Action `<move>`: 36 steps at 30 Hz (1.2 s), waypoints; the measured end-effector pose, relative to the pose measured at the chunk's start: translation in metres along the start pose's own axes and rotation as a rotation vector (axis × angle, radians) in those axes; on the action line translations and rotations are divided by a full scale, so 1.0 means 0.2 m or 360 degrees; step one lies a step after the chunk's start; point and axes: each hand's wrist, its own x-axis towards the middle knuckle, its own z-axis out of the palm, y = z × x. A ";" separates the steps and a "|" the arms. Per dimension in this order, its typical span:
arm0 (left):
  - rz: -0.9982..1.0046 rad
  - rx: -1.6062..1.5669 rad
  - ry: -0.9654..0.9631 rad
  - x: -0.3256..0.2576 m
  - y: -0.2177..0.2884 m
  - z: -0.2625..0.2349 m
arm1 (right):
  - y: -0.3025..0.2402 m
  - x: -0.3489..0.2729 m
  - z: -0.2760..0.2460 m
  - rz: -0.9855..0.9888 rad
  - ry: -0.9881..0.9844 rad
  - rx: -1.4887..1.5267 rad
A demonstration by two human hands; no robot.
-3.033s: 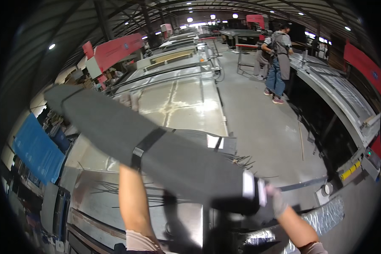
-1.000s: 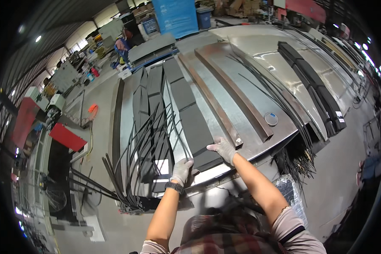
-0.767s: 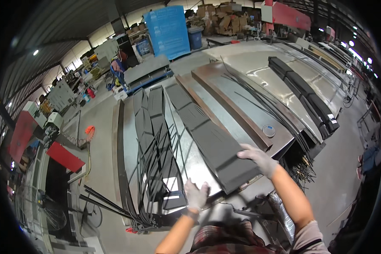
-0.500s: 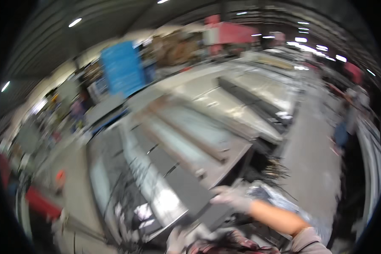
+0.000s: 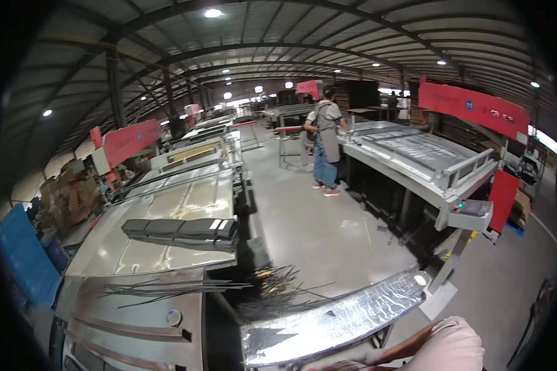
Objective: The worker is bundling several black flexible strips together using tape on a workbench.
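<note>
Neither of my hands shows clearly; only my right arm in a pale pink sleeve (image 5: 455, 346) comes in at the lower right, its bare forearm running down to the lower edge. Closest to that arm is a long, narrow surface wrapped in silver foil (image 5: 334, 328). On the worktable (image 5: 192, 334) to its left lie several thin dark rods (image 5: 179, 287) and a small round tin-like object (image 5: 174, 318). Farther off, a strapped stack of dark grey strips (image 5: 179, 230) rests across a pale table (image 5: 148, 260).
A tangle of thin offcuts (image 5: 275, 278) juts into the aisle beyond the foil. A co-worker in an apron (image 5: 328, 139) stands at a large machine table (image 5: 408, 154) on the right. That machine has a control box (image 5: 470, 214) and a red beam (image 5: 473, 108).
My view has swung right and up toward the aisle. The gloved hands, earlier over the dark strips at the near table, have left the picture. My right arm now shows at the lower right.
</note>
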 end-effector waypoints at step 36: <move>-0.0987 -0.0598 0.0396 -1.16 -1.08 -0.05 | -1.23 1.48 0.78 -0.0420 -0.0608 0.0224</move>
